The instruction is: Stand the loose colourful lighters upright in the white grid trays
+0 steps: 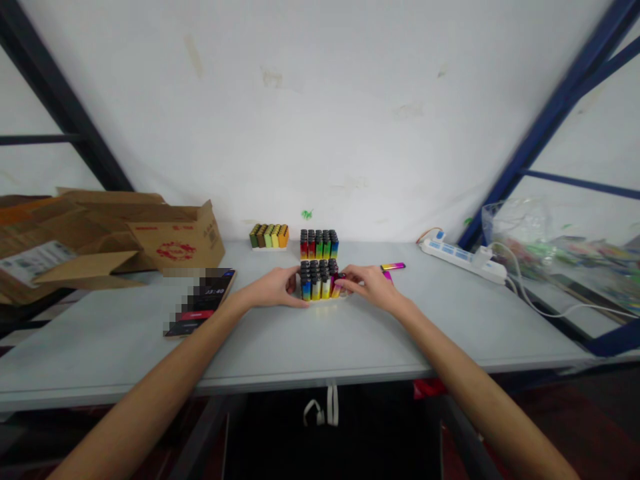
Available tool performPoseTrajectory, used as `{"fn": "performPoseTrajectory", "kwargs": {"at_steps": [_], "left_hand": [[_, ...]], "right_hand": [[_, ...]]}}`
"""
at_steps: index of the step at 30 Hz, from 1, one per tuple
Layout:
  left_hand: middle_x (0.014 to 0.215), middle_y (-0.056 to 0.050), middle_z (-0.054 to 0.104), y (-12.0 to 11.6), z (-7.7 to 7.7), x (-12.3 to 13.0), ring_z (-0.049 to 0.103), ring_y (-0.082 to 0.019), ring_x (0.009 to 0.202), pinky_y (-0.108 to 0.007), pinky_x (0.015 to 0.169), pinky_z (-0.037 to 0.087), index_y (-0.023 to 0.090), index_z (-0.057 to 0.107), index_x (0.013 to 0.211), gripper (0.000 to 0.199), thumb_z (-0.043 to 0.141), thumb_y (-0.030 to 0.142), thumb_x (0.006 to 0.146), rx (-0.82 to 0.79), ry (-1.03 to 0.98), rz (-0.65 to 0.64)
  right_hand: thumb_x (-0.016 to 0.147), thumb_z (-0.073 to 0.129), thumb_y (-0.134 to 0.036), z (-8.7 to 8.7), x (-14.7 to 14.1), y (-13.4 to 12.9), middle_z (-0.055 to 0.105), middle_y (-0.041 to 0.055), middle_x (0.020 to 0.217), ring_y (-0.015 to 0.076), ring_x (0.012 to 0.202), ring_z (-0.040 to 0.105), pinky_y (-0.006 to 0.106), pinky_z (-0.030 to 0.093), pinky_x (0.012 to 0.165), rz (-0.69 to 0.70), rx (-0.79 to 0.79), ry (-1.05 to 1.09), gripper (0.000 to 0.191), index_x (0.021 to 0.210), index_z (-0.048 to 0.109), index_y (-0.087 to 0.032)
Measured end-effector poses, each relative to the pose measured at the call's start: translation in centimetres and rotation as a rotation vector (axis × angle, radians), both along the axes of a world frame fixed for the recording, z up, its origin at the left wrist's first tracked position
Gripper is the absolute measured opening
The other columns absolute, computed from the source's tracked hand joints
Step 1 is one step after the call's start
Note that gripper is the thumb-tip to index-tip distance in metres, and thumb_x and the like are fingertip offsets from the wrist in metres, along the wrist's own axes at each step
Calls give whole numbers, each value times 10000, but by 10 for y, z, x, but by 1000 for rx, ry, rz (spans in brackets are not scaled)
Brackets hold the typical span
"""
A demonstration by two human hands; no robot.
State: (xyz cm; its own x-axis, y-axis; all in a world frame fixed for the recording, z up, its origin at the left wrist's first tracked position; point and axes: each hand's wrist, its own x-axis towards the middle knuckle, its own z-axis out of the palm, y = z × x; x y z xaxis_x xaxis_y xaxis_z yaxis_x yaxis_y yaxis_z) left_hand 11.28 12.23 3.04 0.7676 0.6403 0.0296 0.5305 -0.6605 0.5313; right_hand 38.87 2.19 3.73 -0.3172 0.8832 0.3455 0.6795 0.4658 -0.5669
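Note:
In front of me stands a white tray [320, 303] packed with upright lighters in rows, blue, white and yellow with dark tops [316, 288]. My left hand [279, 287] is closed around the tray's left end, thumb low at the front corner and fingers toward the back. At the right front corner, my right hand [371, 285] pinches a pink-and-yellow lighter [337, 287], which tilts slightly against the row. Two loose lighters lie to the right of that hand: a purple-and-yellow one [393, 266] and a magenta one [387, 276], partly hidden by the hand.
Behind are a block of red, green and blue lighters [319, 245] and a tray of green, yellow and orange ones [269, 237]. A phone [213, 293] lies left, near open cardboard boxes [185, 237]. A white power strip [463, 259] with a cord sits right; plastic bags [520, 227] lie beyond.

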Motion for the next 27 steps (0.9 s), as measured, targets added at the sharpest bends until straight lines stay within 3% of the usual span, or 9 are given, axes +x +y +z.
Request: {"fn": "performPoseTrajectory", "kwargs": {"at_steps": [4,9,11,13,15,17,22,27], "left_hand": [[770,3,635,0,0,0,590,-209,675,-293,591,399,186,585,1096,715,786,696,637,-6,6,6],[782,5,628,0,1,0,592,-207,692,-285,601,403,179,578,1147,753,767,720,659,1,13,-9],[780,9,625,-1,1,-1,590,-205,694,-282,602,401,185,579,1157,752,764,721,664,-10,8,-14],[779,11,625,-1,2,-1,588,-205,697,-282,607,401,189,580,1155,744,762,721,668,-15,6,-16],[779,10,628,-1,3,-1,590,-206,697,-284,606,401,190,583,1124,727,764,722,663,-16,9,-13],[778,9,627,-2,3,-1,592,-206,696,-283,602,399,191,582,1089,708,766,721,657,-14,9,-8],[782,7,622,-2,4,0,586,-204,696,-283,606,402,189,573,1045,678,770,707,655,3,25,-4],[773,11,610,-2,4,0,574,-196,683,-275,592,390,188,577,1049,685,778,702,644,-16,17,5]], "right_hand": [[992,631,-393,-1,-3,0,775,48,871,162,751,694,238,464,704,10,18,-120,219,1013,691,-183],[976,613,-527,1,7,1,714,27,745,158,656,623,241,387,624,-40,15,-219,353,953,699,-186],[1044,481,-510,4,21,3,695,31,710,166,662,624,252,380,642,-181,56,-216,411,904,689,-185],[1075,422,-422,5,41,6,713,60,754,188,720,650,267,388,683,-415,108,-253,382,925,673,-176],[1050,482,-345,2,63,9,744,104,862,213,801,679,277,405,724,-629,70,-321,263,1010,661,-157],[1009,564,-336,-5,80,11,755,148,973,235,884,695,283,423,749,-740,-50,-384,234,1094,648,-135],[962,634,-446,-17,96,11,750,198,1106,286,993,710,303,459,743,-736,-302,-430,411,1191,650,-106],[946,629,-310,-11,94,13,776,162,1025,276,964,724,305,476,777,-625,-307,-379,214,1014,729,-133]]}}
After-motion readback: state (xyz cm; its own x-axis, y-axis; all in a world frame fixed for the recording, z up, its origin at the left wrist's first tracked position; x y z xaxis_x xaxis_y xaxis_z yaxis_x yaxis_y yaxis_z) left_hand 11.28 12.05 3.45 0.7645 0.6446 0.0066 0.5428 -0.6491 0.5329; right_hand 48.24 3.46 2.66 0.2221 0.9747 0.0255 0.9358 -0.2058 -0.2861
